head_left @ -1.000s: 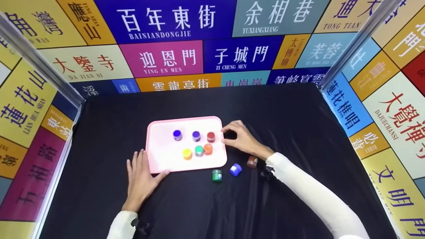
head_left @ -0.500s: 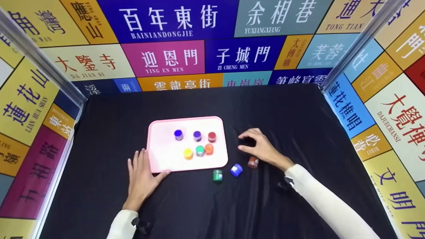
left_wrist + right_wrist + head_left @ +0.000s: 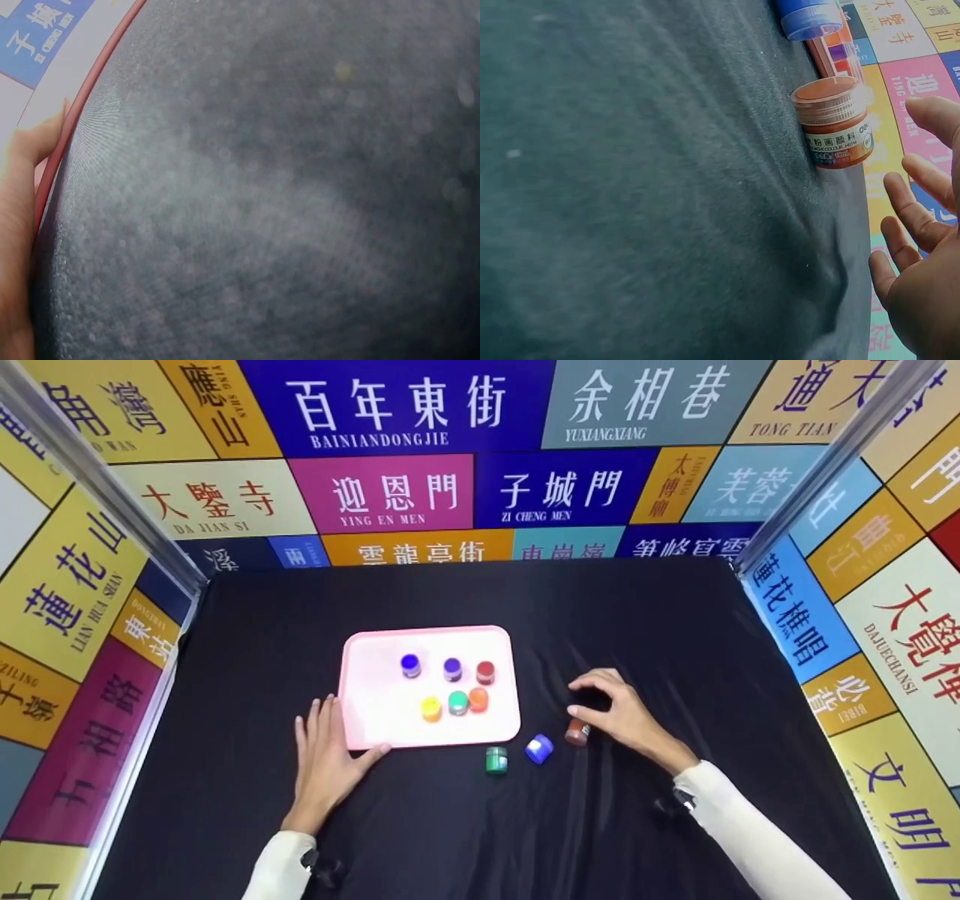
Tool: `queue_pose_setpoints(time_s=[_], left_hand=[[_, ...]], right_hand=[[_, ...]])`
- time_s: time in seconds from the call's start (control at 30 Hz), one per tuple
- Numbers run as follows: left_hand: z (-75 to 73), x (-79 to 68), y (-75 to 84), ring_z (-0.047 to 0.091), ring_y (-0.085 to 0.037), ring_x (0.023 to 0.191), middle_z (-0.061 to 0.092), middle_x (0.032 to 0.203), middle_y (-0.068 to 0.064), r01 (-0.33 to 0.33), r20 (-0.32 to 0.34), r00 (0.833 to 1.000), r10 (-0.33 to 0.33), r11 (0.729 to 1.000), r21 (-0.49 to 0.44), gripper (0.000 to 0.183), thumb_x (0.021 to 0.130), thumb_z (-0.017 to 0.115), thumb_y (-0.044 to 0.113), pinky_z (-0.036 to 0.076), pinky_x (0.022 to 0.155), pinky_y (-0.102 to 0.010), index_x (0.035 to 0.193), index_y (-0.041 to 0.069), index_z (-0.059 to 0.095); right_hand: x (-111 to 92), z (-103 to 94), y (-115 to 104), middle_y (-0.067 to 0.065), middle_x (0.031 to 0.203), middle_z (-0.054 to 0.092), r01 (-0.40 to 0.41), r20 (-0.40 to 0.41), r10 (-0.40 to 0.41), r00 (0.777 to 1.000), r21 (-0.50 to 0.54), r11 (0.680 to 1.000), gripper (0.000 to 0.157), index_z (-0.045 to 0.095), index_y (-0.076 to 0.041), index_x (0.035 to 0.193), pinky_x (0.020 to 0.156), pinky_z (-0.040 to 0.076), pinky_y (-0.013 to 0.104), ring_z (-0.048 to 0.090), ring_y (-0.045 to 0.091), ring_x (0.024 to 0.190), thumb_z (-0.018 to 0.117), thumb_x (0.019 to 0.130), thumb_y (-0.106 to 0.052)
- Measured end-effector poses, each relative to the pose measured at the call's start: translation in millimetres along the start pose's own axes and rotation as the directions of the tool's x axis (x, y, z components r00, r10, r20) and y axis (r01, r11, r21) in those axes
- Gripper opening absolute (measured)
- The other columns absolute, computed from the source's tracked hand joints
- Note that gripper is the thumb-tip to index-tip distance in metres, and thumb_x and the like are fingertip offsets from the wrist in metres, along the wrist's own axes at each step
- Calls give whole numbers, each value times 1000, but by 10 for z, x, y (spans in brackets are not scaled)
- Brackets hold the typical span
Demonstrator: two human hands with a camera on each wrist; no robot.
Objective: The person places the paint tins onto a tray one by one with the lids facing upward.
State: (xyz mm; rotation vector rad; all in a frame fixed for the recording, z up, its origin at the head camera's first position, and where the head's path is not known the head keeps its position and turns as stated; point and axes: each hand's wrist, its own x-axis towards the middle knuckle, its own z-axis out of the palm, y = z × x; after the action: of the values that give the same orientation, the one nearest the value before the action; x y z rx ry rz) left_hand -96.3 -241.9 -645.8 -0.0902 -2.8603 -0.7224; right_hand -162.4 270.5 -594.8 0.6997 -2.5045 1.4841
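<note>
My left hand [image 3: 328, 761] rests against the near left corner of a pink tray [image 3: 375, 720], fingers straight along its left side and thumb at the front edge. In the left wrist view the thumb touches the tray's rim [image 3: 88, 84]. My right hand [image 3: 630, 720] is beside a brown paint jar [image 3: 577, 733], thumb and fingers spread with a gap between them. The right wrist view shows this jar [image 3: 832, 124] with a clear lid and printed label, the fingers apart from it. A blue paint jar [image 3: 539, 748] and a green paint jar [image 3: 496, 760] lie left of it.
On the tray stand paint jars: a dark blue one [image 3: 410, 665], a purple one [image 3: 452, 669], a red one [image 3: 485, 672], a yellow one [image 3: 430, 709], a light green one [image 3: 458, 703] and an orange one [image 3: 478, 700]. Black cloth [image 3: 435, 825] covers the table; printed panels [image 3: 405, 495] surround it.
My right hand has left the tray's right edge and moved right and toward me, to the brown paint jar. The left hand stays at the tray's corner. The head view has shifted slightly.
</note>
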Motion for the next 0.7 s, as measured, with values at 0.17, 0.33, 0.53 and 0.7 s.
queue_pose_setpoints(time_s=[0.17, 0.33, 0.53, 0.7], left_hand=[[1, -17, 16, 18, -49, 166, 32, 174, -31, 3, 12, 1000, -3, 1000, 6, 128, 86, 81, 74, 0, 134, -67, 169, -7, 29], [-3, -13, 18, 18, -49, 166, 32, 173, -32, 1, 4, 1000, -1, 1000, 10, 128, 85, 82, 74, 1, 134, -67, 169, -7, 29], [-7, -4, 8, 20, -49, 165, 34, 173, -31, -9, -24, 1000, 9, 1000, 2, 128, 84, 82, 74, 3, 134, -68, 169, -7, 30], [-7, -3, 1, 19, -49, 166, 33, 174, -31, -4, -16, 1000, 4, 1000, 0, 129, 84, 81, 75, 2, 134, -67, 169, -7, 29]], right_hand=[[-134, -50, 23, 12, 121, 76, 5, -21, -5, 1000, 17, 1000, 37, 82, -4, 117, 110, 39, 17, 60, 36, 123, 94, 83, -1], [-238, -70, 21, 18, 120, 75, -13, -50, 13, 999, 13, 1000, 39, 81, 0, 116, 110, 38, 15, 59, 41, 122, 94, 80, 5], [-306, -44, -164, 30, 118, 73, -26, -56, 28, 998, 35, 999, 38, 77, 11, 113, 110, 37, 15, 57, 53, 120, 90, 78, 13], [-335, -28, -340, 28, 114, 73, 0, -53, 2, 999, 26, 1000, 35, 77, 11, 111, 109, 38, 16, 58, 52, 116, 89, 78, 13]])
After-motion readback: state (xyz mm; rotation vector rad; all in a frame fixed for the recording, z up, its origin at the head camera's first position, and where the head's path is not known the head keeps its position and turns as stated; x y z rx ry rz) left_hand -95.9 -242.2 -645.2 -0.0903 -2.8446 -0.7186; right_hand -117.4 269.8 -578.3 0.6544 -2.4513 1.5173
